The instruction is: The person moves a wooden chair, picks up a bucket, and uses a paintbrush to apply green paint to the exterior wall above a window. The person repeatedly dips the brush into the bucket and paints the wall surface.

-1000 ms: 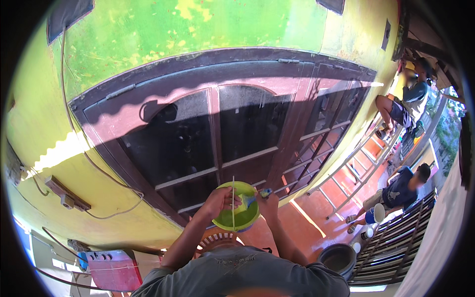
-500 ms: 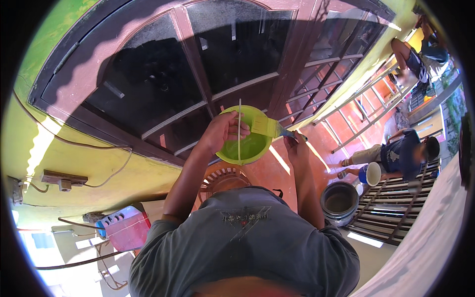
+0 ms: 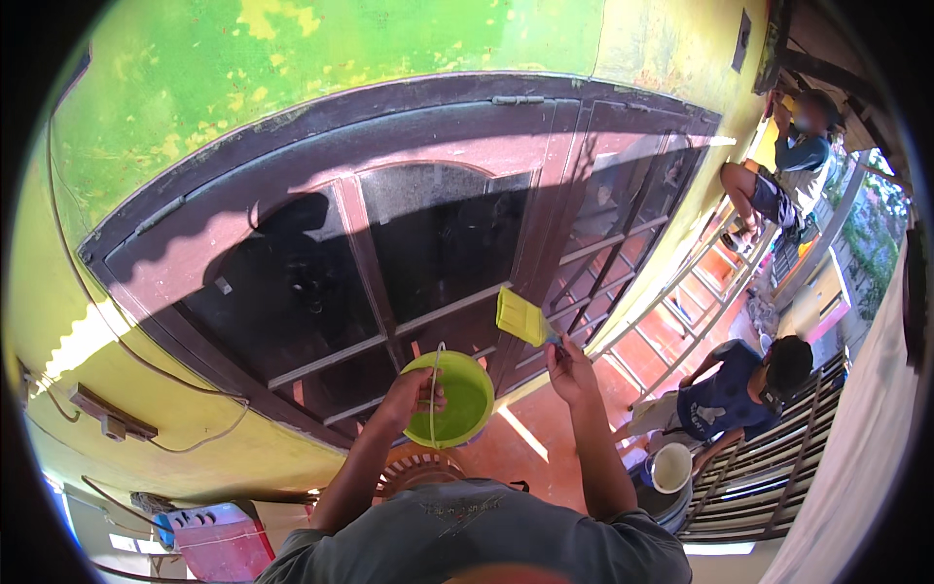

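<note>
My left hand (image 3: 413, 397) grips the near left side of a lime-green paint bucket (image 3: 469, 407), its thumb inside the rim, with the thin wire handle standing up across the opening. Inside, the bucket is green, and how much paint it holds I cannot tell. My right hand (image 3: 572, 372) is closed round the dark handle of a wide paintbrush (image 3: 521, 316). The bristles are coated yellow-green and point up and to the left, apart from the bucket and in front of the brown door (image 3: 428, 292).
A green and yellow wall (image 3: 389, 49) surrounds the door. At the right, a person in a dark shirt (image 3: 720, 394) bends with a white pail (image 3: 671, 467) beside a dark bucket. Farther off, another person (image 3: 793, 165) sits high on a ladder (image 3: 700, 302). A wooden chair (image 3: 418, 472) stands below my bucket.
The brush has left the bucket's rim and risen with my right hand. My view has tilted up, showing more wall. The person at the right has come closer to the dark bucket with the pail.
</note>
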